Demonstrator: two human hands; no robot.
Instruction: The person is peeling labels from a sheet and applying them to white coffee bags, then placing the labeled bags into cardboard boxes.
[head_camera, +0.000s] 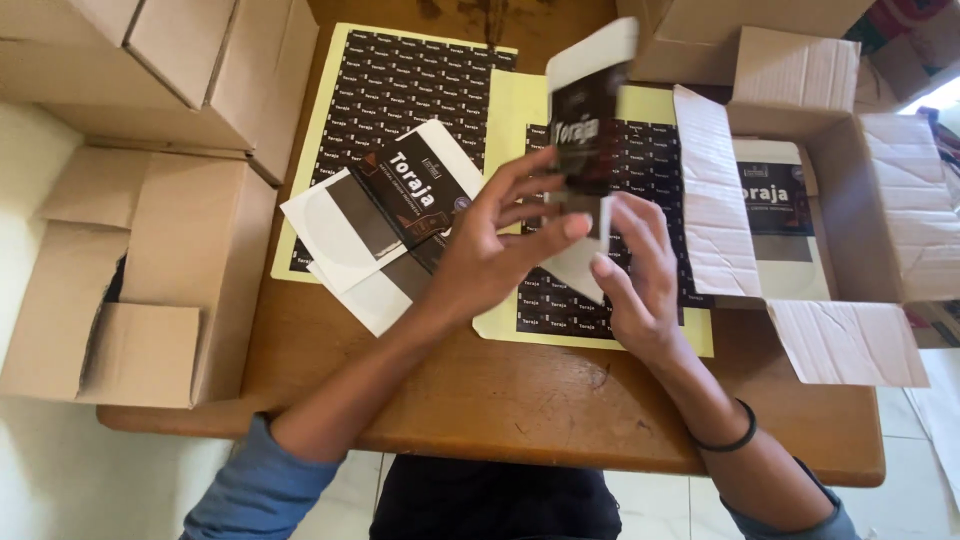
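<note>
White and dark brown, the pouch (588, 120) is standing upright between my hands above the wooden surface (520, 400). I am gripping it with my left hand (490, 255), fingers spread across its lower front, while my right hand (640, 280) is pinching its bottom edge from behind. Beneath it are lying two yellow sheets of dark labels (400, 90). More flat pouches (390, 220) are lying just left of my left hand. An open cardboard box (880, 200) on the right is holding another pouch.
</note>
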